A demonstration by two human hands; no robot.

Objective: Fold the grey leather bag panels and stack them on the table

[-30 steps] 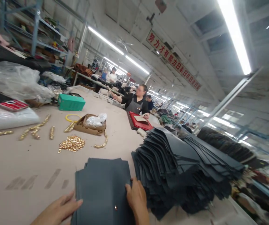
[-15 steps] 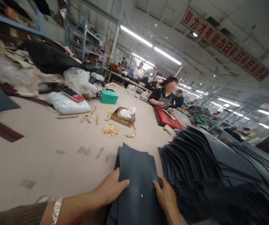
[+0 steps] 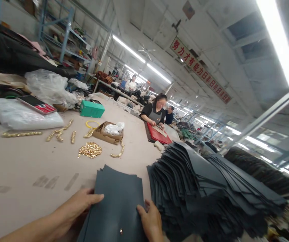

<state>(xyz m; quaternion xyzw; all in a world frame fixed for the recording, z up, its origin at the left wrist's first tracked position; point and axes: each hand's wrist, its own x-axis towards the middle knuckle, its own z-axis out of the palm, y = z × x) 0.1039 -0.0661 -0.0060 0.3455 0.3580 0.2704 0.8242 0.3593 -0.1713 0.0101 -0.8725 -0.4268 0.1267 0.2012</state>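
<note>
Long fluorescent tubes (image 3: 140,59) run down the ceiling of a wide workshop, past a red-lettered banner (image 3: 201,75) and metal shelving (image 3: 66,40) along the wall. Beneath them stretches a big beige worktable (image 3: 28,168), scuffed with grey marks.

At the near edge of it, the left hand (image 3: 77,205) lies flat with fingers spread loosely, its fingertips resting on the left border of a small stack of dark grey panels (image 3: 117,198). The right hand (image 3: 150,220) presses open-palmed on the stack's right border, so the panels sit between both hands; neither hand is closed around them. A small metal stud shows low on the top panel.

Just to the right of the right hand rises a tall, fanned pile of dark sheets (image 3: 199,181). Beyond the left hand, farther up the table, lie a heap of gold chain (image 3: 90,150), a cardboard box (image 3: 108,135), a green box (image 3: 92,109) and a calculator (image 3: 37,105) on plastic bags. Across the table a person in an apron (image 3: 155,114) bends over a red piece (image 3: 158,134).
</note>
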